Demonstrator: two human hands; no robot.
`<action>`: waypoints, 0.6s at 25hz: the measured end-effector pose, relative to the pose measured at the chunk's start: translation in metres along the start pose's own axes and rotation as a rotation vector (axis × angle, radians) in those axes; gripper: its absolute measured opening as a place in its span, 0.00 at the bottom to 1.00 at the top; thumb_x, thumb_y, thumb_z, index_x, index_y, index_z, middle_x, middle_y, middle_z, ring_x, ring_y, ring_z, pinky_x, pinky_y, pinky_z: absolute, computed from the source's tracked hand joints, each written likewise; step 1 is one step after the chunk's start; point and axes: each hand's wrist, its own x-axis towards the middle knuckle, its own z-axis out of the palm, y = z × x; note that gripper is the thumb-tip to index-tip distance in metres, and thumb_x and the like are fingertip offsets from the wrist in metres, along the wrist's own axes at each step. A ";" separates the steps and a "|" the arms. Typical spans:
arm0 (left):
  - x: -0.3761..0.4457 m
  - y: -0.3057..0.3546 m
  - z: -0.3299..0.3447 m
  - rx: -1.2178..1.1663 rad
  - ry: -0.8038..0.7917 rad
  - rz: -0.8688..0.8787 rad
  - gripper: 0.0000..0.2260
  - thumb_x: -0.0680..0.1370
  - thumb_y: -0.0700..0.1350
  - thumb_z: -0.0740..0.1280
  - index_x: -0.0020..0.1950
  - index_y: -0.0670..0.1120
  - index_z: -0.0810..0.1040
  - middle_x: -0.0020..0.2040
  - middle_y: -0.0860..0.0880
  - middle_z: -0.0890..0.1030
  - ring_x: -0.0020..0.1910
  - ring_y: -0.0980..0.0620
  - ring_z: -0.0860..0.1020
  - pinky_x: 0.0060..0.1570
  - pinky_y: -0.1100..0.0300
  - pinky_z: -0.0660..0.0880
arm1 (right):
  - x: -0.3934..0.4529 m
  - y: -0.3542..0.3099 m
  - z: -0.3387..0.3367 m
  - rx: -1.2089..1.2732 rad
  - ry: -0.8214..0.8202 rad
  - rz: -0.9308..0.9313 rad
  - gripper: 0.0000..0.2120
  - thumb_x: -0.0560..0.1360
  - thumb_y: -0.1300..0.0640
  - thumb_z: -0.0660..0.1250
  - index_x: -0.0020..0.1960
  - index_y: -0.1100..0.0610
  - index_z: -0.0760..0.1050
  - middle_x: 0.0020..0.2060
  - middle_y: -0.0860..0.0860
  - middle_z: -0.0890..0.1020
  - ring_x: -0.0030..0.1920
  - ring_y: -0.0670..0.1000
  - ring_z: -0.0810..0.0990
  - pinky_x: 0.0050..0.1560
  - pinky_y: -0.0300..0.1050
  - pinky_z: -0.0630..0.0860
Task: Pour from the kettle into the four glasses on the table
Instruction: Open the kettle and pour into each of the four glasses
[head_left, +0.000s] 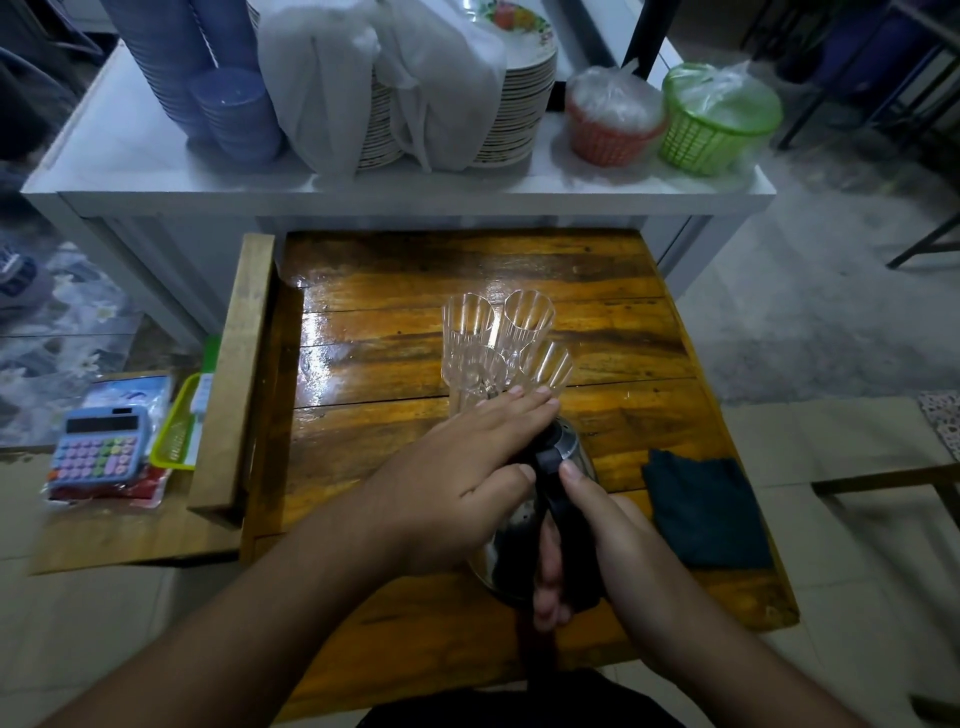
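No lettering reads anywhere; the calculator (98, 449) keys are too blurred to make out.

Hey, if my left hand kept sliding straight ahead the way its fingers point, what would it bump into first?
Most likely the glasses. The left hand lies flat over the kettle, and its fingers point at the near glasses, seemingly just short of them; depth is hard to judge from this view.

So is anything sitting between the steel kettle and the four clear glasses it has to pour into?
No object visibly does. The black-handled steel kettle is held just short of the four clear ribbed glasses; only the left hand, laid flat on its lid, reaches toward them. The right hand grips the handle.
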 end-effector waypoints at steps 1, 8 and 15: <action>-0.001 0.000 0.001 -0.010 0.014 -0.001 0.29 0.77 0.54 0.51 0.79 0.59 0.52 0.79 0.63 0.51 0.75 0.69 0.45 0.76 0.54 0.50 | 0.000 -0.001 0.000 -0.005 0.001 -0.003 0.35 0.72 0.30 0.56 0.30 0.61 0.79 0.26 0.62 0.81 0.30 0.60 0.80 0.33 0.46 0.76; -0.003 0.005 0.003 -0.066 0.069 -0.013 0.29 0.77 0.52 0.52 0.79 0.58 0.53 0.79 0.62 0.52 0.76 0.69 0.46 0.76 0.56 0.50 | -0.006 -0.012 0.001 -0.049 -0.002 0.002 0.35 0.73 0.31 0.54 0.29 0.59 0.80 0.26 0.61 0.82 0.29 0.59 0.82 0.33 0.45 0.77; -0.003 0.007 0.004 -0.087 0.087 -0.018 0.28 0.77 0.52 0.51 0.79 0.58 0.53 0.79 0.63 0.53 0.75 0.70 0.45 0.76 0.57 0.49 | -0.012 -0.019 0.000 -0.072 -0.001 0.021 0.35 0.73 0.31 0.54 0.30 0.60 0.79 0.26 0.61 0.82 0.28 0.58 0.82 0.33 0.44 0.77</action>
